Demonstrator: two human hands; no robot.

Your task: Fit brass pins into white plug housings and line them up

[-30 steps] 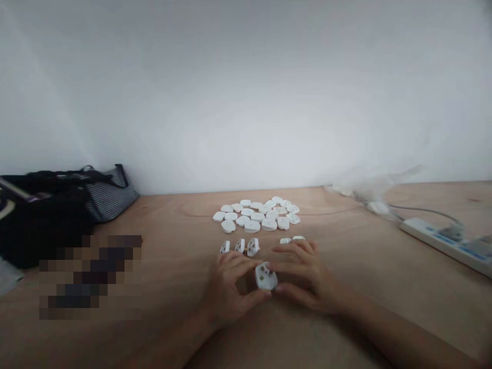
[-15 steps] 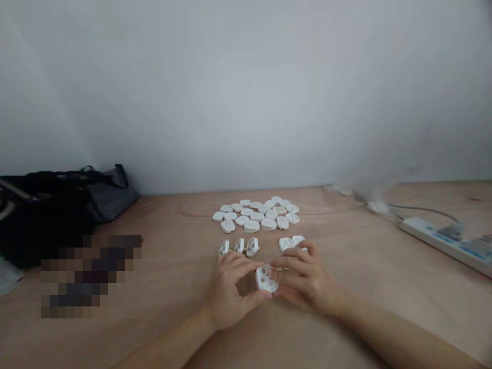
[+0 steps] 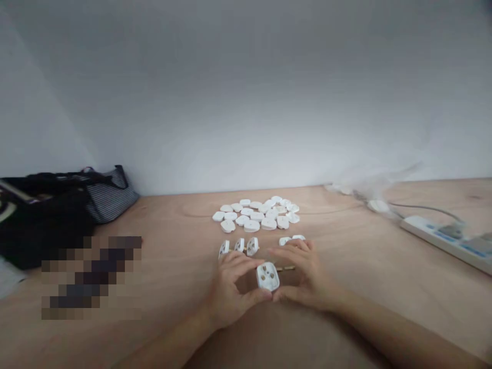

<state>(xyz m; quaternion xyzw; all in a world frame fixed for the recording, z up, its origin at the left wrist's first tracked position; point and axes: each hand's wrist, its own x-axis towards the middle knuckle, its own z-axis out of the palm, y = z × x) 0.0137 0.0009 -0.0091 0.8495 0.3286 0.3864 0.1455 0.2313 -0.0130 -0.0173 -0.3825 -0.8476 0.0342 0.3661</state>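
Note:
Between my left hand [image 3: 230, 289] and my right hand [image 3: 303, 277] a white plastic plug housing [image 3: 267, 277] is held up, its face with small holes turned toward me. Fingers and thumbs of both hands pinch its sides. A thin brass pin [image 3: 286, 268] lies behind my right fingers. Just beyond my left hand stands a row of three white plug pieces [image 3: 239, 245]. Two more [image 3: 291, 239] lie partly hidden behind my right fingers. Farther off, a loose heap of several white plug parts [image 3: 253, 214] covers the wooden table [image 3: 346, 287].
A white power strip [image 3: 438, 237] with a grey cable lies at the right, near a translucent plastic bag [image 3: 378, 206]. A black bag [image 3: 38, 220] and a striped bag [image 3: 111, 197] stand at the left against the white wall [image 3: 246, 102]. A pixelated patch [image 3: 90, 277] covers part of the table.
The plug housing has turned in my fingers, its holed face now squarely toward me. A brass pin shows to its right. My right fingers have shifted slightly on it.

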